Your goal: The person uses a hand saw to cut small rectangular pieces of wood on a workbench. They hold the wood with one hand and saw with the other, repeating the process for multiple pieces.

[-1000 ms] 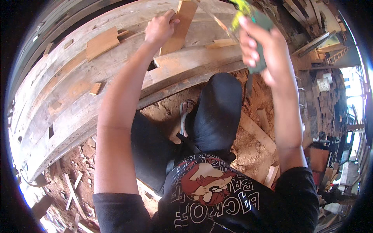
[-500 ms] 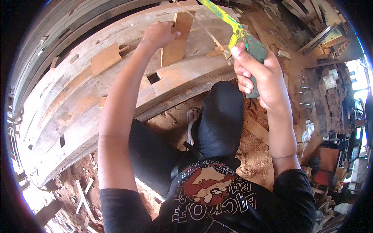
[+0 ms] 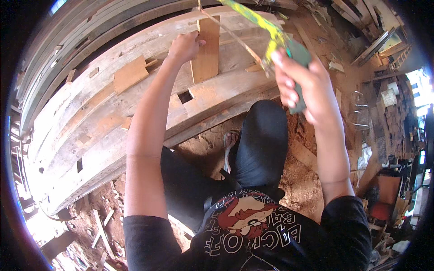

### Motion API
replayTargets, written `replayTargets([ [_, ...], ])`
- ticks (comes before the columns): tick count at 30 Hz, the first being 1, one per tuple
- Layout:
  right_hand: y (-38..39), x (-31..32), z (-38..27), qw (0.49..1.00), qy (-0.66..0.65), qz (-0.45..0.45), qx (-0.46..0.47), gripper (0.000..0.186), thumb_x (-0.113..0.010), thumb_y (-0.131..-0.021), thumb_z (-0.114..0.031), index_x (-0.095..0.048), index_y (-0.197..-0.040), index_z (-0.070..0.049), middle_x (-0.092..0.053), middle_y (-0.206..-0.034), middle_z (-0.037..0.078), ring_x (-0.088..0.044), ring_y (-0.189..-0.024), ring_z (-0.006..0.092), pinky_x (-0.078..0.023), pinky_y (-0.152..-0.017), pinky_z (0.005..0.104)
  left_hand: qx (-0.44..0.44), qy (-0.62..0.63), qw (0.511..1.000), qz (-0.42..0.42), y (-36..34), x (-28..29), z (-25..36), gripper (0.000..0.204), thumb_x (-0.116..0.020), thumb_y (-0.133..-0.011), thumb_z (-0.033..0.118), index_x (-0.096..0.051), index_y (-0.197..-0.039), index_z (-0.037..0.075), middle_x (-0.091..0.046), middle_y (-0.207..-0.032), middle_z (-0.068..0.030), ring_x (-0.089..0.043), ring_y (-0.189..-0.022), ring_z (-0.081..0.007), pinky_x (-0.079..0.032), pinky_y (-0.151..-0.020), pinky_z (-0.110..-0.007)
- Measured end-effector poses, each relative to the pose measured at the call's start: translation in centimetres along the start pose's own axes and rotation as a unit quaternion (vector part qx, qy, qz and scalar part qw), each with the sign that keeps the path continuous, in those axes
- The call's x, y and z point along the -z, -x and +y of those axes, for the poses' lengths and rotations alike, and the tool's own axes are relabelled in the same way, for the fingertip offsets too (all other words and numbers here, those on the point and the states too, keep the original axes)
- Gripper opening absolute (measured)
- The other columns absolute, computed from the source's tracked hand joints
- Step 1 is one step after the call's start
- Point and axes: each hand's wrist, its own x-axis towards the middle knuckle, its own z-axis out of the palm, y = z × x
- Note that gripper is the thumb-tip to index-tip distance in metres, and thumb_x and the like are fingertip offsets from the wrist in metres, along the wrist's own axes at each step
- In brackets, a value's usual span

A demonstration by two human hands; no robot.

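Observation:
My left hand [image 3: 184, 46] is closed on the left edge of a tan board [image 3: 206, 56] that stands on long, pale, weathered planks [image 3: 106, 114]. My right hand [image 3: 304, 79] grips the green handle of a saw [image 3: 271, 35] with a yellow-green frame and a thin, rusty blade. The blade slants across the top of the board, its far end near the board's upper edge; whether it touches the wood I cannot tell. A small square piece of board [image 3: 129, 77] lies to the left on the planks, and a dark square hole shows below the upright board.
Bent knees in dark trousers [image 3: 262, 144] are below the planks, over sawdust-covered ground [image 3: 298, 180]. Stacked dark wood [image 3: 393, 131] and metal rungs stand along the right, scrap sticks [image 3: 101, 230] lie at lower left, and long beams [image 3: 40, 67] run at upper left.
Since a second ago my right hand with the saw has drawn back toward my body, then shifted slightly forward again. The view has shifted a little, and my left hand stays on the board.

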Motion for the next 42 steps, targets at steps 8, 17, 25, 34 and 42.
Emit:
replayTargets([
  [8, -2.0, -1.8, -0.9, 1.000, 0.001, 0.010, 0.003, 0.027, -0.069, -0.100, -0.029, -0.053, -0.085, -0.013, -0.046, -0.063, -0.007, -0.042, -0.048, 0.0033, -0.034, -0.042, 0.0229, -0.027, -0.111, 0.993, -0.019, 1.1, -0.3, 1.6, 0.025, -0.058, -0.101, 0.025, -0.067, -0.116, 0.007, -0.077, -0.111, -0.0101, -0.072, -0.102, -0.0371, -0.057, -0.086, -0.051],
  [17, -0.8, -1.7, -1.1, 0.999, 0.026, 0.026, 0.003, 0.025, -0.068, -0.101, -0.031, -0.056, -0.090, -0.012, -0.045, -0.062, -0.008, -0.043, -0.048, 0.0041, -0.037, -0.044, 0.0236, -0.020, -0.073, 0.996, -0.035, 1.0, 0.7, 2.0, 0.030, -0.058, -0.101, 0.033, -0.066, -0.116, 0.008, -0.076, -0.113, -0.0145, -0.071, -0.105, -0.0404, -0.055, -0.090, -0.055],
  [25, 1.2, 0.9, 0.4, 1.000, 0.014, 0.002, -0.001, 0.021, -0.069, -0.100, -0.027, -0.061, -0.094, -0.008, -0.052, -0.065, -0.003, -0.050, -0.051, 0.0055, -0.042, -0.047, 0.0247, -0.027, -0.087, 0.996, -0.002, 1.8, 0.5, 2.0, 0.028, -0.057, -0.101, 0.031, -0.067, -0.116, 0.010, -0.075, -0.109, -0.0191, -0.070, -0.105, -0.0417, -0.054, -0.092, -0.055],
  [34, 4.1, 2.7, 3.8, 0.986, 0.062, 0.134, 0.078, 0.027, -0.066, -0.104, -0.027, -0.066, -0.108, 0.000, -0.062, -0.074, 0.003, -0.060, -0.061, 0.0125, -0.050, -0.059, 0.0286, 0.001, -0.091, 0.996, -0.008, 4.1, 0.9, 4.3, 0.032, -0.059, -0.102, 0.036, -0.066, -0.117, 0.009, -0.075, -0.101, -0.0221, -0.072, -0.098, -0.0445, -0.057, -0.084, -0.056],
  [42, 8.3, 3.3, 7.8, 0.985, 0.002, 0.162, 0.066, 0.022, -0.062, -0.105, -0.024, -0.059, -0.099, -0.003, -0.055, -0.072, 0.004, -0.055, -0.058, 0.0127, -0.047, -0.053, 0.0278, -0.057, -0.115, 0.992, 0.000, 5.7, 0.3, 6.3, 0.031, -0.059, -0.103, 0.034, -0.062, -0.110, 0.004, -0.074, -0.091, -0.0205, -0.074, -0.087, -0.0430, -0.061, -0.075, -0.051],
])
